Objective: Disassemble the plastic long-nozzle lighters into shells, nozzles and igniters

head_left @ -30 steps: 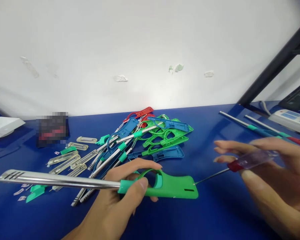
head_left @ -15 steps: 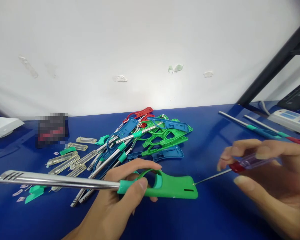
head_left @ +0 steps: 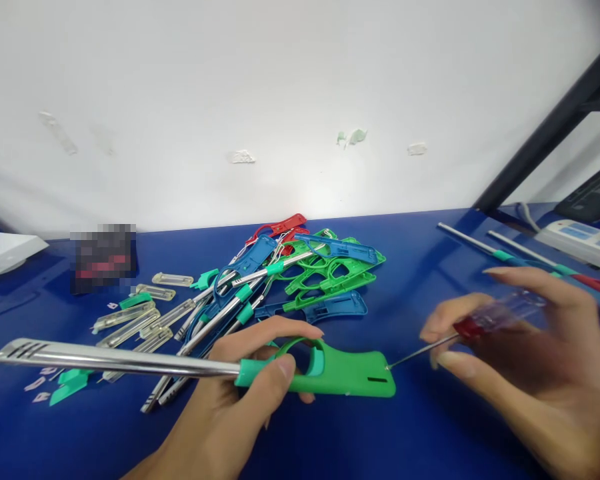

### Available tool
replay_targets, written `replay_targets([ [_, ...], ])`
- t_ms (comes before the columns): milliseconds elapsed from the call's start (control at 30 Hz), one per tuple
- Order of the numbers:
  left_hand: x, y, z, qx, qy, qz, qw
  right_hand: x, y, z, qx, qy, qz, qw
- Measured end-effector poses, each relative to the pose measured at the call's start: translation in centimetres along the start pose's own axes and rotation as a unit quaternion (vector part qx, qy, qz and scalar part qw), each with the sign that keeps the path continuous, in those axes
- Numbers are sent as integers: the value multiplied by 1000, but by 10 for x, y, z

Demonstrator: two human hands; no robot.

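My left hand point(head_left: 260, 387) is closed around a green gas lighter point(head_left: 350, 373) with a long metal barrel pointing left. The thumb presses on the body beside the trigger loop, and a teal collar joins barrel and body. My right hand point(head_left: 525, 367) grips a screwdriver point(head_left: 480, 321) with a clear and red handle between thumb and fingers. Its thin shaft slants down left, and the tip meets the right end of the green body. Whether a screw head sits under the tip is too small to tell.
Behind my left hand lies a pile of lighter parts point(head_left: 330, 267): green, blue and red shells and metal barrels. Clear fuel tanks point(head_left: 125, 315) and teal pieces point(head_left: 73, 383) are scattered left. Two assembled lighters point(head_left: 505, 255) lie right, near a power strip point(head_left: 580, 237) and a black post point(head_left: 545, 127).
My right hand's fingers have shifted on the screwdriver handle, with the index finger lifted higher and the thumb moved left. The lighter and my left hand stay practically still.
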State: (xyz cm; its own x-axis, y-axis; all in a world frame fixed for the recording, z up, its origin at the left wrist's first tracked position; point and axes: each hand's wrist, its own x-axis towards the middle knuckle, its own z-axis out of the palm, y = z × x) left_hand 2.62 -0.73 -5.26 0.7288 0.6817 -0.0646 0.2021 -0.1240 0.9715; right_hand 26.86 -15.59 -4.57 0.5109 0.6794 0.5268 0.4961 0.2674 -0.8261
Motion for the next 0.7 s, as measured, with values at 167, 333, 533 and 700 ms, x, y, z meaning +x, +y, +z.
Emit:
replay_targets([
  [167, 1, 3, -1, -3, -2, 0, 1000, 0, 5, 1, 22, -46, -7, 999],
  [333, 0, 0, 1, 1, 10, 9, 1000, -5, 5, 1, 32, -37, -27, 998],
  [533, -2, 0, 2, 17, 27, 22, 999, -6, 2, 1, 15, 3, -27, 999],
  [700, 1, 1, 3, 7, 21, 30, 999, -2, 0, -5, 22, 13, 58, 998],
])
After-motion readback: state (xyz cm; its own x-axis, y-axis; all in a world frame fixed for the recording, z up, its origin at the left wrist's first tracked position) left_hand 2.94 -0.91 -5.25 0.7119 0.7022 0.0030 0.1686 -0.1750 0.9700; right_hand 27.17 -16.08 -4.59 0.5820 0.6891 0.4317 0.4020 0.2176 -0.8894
